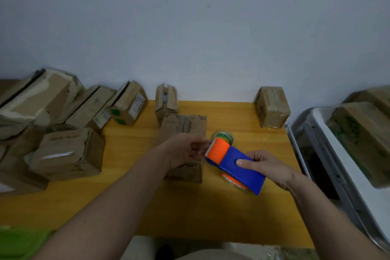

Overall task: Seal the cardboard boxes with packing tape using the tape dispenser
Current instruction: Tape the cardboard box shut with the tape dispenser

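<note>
Right now the right hand [268, 167] grips the blue handle end of the tape dispenser [234, 164], thumb pressed flat on its top face, holding it just above the yellow wooden counter [242, 217], beside the cardboard box [183, 131] at centre. Left hand [185, 150] sits over that box with fingers curled at the dispenser's orange toothed end, looks like pinching the loose tape end, but the tape is clear and blurred so cannot tell for sure. Under the dispenser a clear tape roll with an orange core shows, seemingly the one loaded in it; a spare tape roll [226, 136] with a green core lies on the counter just behind. More boxes stand around: one taped box [272, 106] far right on the counter, a small open-flapped box [166, 99] behind the centre one, a pile of worn boxes [69, 152] on the left. Handling judgement: dispenser is light rigid plastic, best held by the blue body, away from the serrated cutter; tape is thin, sticky, tears and folds onto itself easily, so take it by the very end. Box looks light, soft-cornered, likely to slide unless braced while tape is pulled across.
</note>
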Available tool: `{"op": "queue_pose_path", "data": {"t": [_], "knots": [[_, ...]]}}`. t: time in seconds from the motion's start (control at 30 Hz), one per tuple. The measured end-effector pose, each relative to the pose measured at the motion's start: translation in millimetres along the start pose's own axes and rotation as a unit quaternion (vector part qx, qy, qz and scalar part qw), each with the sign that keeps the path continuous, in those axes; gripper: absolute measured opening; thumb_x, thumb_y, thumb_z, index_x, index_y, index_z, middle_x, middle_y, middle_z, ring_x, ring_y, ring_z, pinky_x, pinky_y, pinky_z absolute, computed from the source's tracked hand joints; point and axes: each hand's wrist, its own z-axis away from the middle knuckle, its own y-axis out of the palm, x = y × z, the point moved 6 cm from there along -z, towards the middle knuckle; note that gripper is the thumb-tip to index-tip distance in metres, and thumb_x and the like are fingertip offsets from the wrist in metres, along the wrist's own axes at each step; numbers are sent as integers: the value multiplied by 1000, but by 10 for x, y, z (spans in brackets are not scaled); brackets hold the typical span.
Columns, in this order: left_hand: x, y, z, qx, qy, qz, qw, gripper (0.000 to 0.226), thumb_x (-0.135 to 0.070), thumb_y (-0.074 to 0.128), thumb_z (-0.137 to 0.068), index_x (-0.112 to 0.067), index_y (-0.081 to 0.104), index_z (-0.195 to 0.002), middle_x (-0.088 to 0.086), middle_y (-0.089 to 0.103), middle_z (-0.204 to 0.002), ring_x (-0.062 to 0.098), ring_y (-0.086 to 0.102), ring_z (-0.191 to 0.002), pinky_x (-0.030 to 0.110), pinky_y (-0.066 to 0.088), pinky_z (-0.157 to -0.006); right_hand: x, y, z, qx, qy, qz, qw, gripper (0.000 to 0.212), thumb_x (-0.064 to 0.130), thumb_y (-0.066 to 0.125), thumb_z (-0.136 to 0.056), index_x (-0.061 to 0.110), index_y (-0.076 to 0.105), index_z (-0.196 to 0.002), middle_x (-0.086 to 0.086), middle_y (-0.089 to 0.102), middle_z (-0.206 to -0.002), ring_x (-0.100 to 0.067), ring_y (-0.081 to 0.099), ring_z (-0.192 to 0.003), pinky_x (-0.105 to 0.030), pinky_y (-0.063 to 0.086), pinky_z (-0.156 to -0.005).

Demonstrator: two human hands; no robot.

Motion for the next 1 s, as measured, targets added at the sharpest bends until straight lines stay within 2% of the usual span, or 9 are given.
{"op": "queue_pose_path", "data": {"t": [0.1,0.27,0.37,0.5,0.6,0.7,0.73,0.9,1.0], "knots": [[113,-25,44,-5,-6,46,999,11,-7,64,-89,-8,75,-88,7,68,-78,17,62,-74,36,52,-84,95,13,6,-10,-15,8,1000,45,38,73,-71,1,62,-94,-8,69,-79,-15,64,-67,-24,49,-61],[168,-117,103,-137,25,66,988,6,-3,64,-89,-3,69,-93,0,69,-58,7,64,-49,21,55,-51,279,125,-23,3,-26,38,999,27,35,73,-75,10,63,-77,-4,69,-69,-11,63,-59,-20,47,-55],[226,-233,168,-171,34,70,982,9,0,65,-87,2,68,-95,2,68,-57,7,64,-47,17,50,-45,349,159,-49,21,-22,89,996,22,28,74,-79,9,64,-79,0,68,-66,-9,63,-58,-20,47,-54],[323,-474,289,-219,28,79,972,4,1,66,-86,0,67,-89,3,69,-63,6,64,-48,16,53,-51,303,128,-33,37,6,137,990,51,44,75,-67,-2,70,-89,-9,70,-72,-15,64,-62,-22,48,-56],[418,-589,358,-259,34,87,961,2,0,66,-87,-1,67,-89,4,69,-63,6,63,-49,16,53,-53,325,168,-64,41,18,160,986,57,47,75,-65,-4,70,-89,-13,70,-74,-18,64,-63,-23,47,-56],[491,-699,384,-324,56,73,942,4,-3,68,-87,-6,70,-85,5,69,-71,16,64,-69,35,54,-82,502,275,-175,33,20,198,979,59,53,74,-64,-1,72,-88,-8,70,-70,-19,65,-63,-25,48,-56],[500,-749,396,-345,67,67,934,8,-4,67,-87,-8,70,-82,5,68,-71,18,63,-73,38,53,-86,580,312,-228,24,20,216,976,58,54,74,-67,0,72,-89,-8,70,-72,-20,65,-64,-27,48,-58],[474,-998,491,-427,94,2,899,9,-9,62,-91,-14,68,-87,3,66,-80,14,61,-75,22,48,-62,993,591,-442,-15,14,339,940,38,53,69,-79,15,63,-77,0,64,-70,-14,59,-63,-22,40,-53],[519,-1167,491,-447,83,-1,890,9,-11,63,-92,-14,69,-86,2,66,-77,19,64,-79,34,55,-74,1151,765,-540,-4,7,358,934,29,50,69,-81,28,51,-71,9,56,-69,-9,53,-66,-22,37,-54]]}}
